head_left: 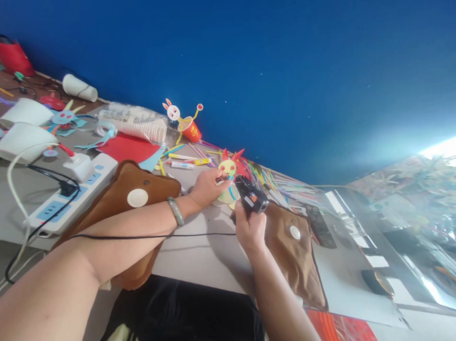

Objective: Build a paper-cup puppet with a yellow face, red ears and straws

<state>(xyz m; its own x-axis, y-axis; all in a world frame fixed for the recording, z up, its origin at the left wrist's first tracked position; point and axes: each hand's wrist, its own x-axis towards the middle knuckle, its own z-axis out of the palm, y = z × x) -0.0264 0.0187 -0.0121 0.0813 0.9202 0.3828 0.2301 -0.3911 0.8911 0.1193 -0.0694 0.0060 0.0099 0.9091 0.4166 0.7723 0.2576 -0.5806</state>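
Background: blue wall (221, 52), grey desk (202, 254) below. Centre: yellow-faced figure (227, 167), red ears upward, long axis near upright, pinched by the left hand (208, 188) at a pale cup (230, 196); whether it is fixed cannot be told. Black glue gun (254, 196), gripped in the right hand (250, 228), nozzle seemingly directed up-left. Upper centre: red rabbit cup (191, 130), apparently assembled.
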